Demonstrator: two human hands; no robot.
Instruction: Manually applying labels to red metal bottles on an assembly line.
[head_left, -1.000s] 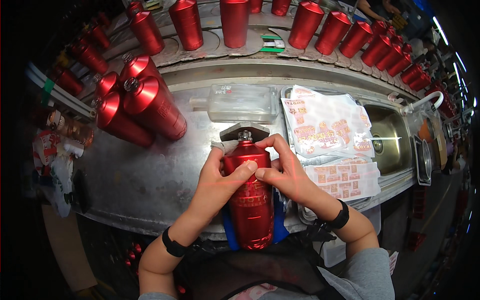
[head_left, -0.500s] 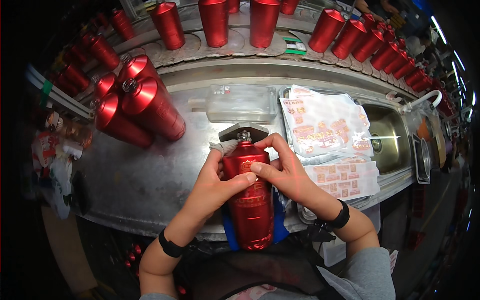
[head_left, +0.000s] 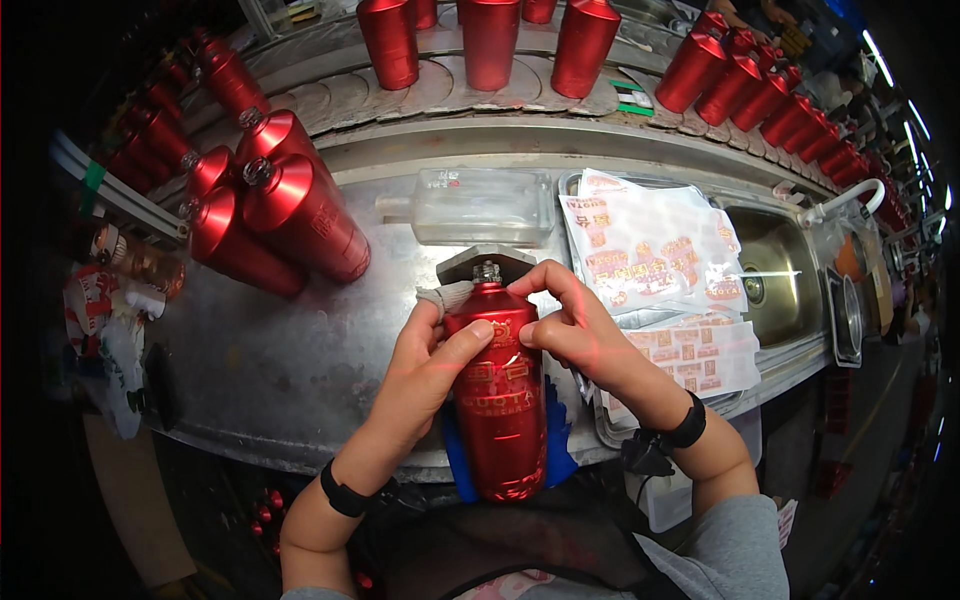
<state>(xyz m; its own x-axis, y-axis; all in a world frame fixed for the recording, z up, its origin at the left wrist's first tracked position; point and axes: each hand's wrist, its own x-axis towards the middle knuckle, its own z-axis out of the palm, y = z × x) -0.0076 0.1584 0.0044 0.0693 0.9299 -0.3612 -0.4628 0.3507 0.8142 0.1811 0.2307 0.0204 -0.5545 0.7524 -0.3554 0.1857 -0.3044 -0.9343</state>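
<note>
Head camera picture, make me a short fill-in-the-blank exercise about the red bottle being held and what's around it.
1. Both hands hold a bottle whose colour is ____.
2. The left hand and the right hand press on the bottle near its ____.
3. Beyond the bottle lies a flat clear plastic ____.
4. Sheets of labels lie to the bottle's ____.

Missing words: red; shoulder; container; right

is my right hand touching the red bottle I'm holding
Touching. In the head view, the right hand presses its thumb and fingertips against the shoulder of the red bottle, with no gap showing; the left hand grips the other side.
</note>
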